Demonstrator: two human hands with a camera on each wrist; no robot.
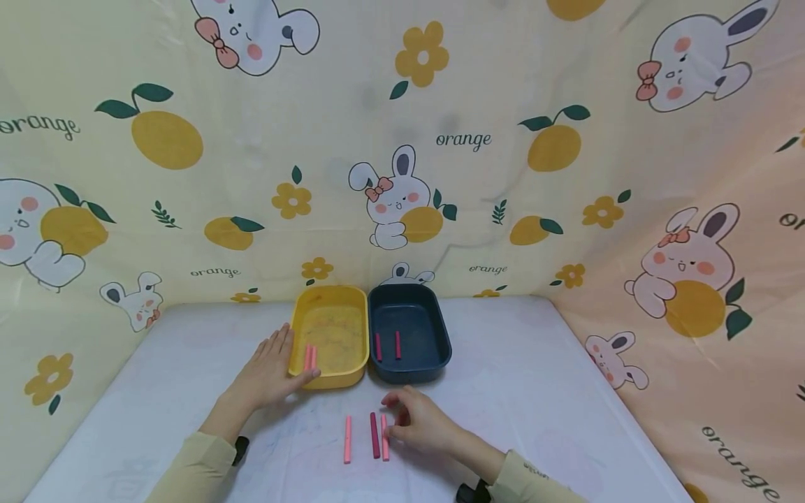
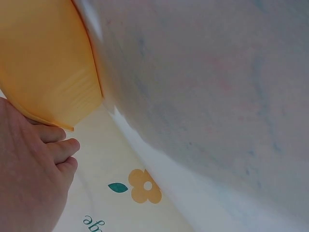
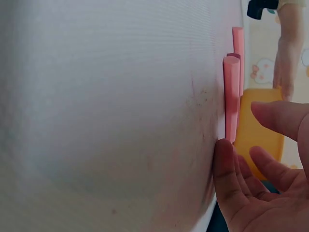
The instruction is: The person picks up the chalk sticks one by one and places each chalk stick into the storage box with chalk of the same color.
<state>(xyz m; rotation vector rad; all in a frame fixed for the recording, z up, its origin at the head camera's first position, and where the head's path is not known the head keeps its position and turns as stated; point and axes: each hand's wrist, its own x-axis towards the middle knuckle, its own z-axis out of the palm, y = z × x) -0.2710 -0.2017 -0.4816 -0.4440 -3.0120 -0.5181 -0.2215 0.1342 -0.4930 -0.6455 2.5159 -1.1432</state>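
Observation:
My left hand [image 1: 267, 377] rests on the left rim of a yellow tray [image 1: 342, 318], fingers straight and the thumb along its front edge. In the left wrist view, its fingertips lie against the tray's yellow side [image 2: 48, 63]. My right hand [image 1: 424, 423] is beside the rightmost light pink crayon-like stick [image 1: 386, 453]. The right wrist view has thumb and fingers [image 3: 227, 164] spread apart around that pink stick [image 3: 231, 96], fingertips close to its end. A crimson stick [image 1: 374, 436] lies just left of it, and another light pink stick [image 1: 347, 440] lies farther left.
Two light pink sticks [image 1: 308, 358] lie inside the yellow tray. A dark blue tray [image 1: 411, 314] stands against its right side, with two crimson sticks [image 1: 397, 346] inside. Both trays stand on a white table [image 1: 516, 391], before a patterned cloth [image 1: 484, 202].

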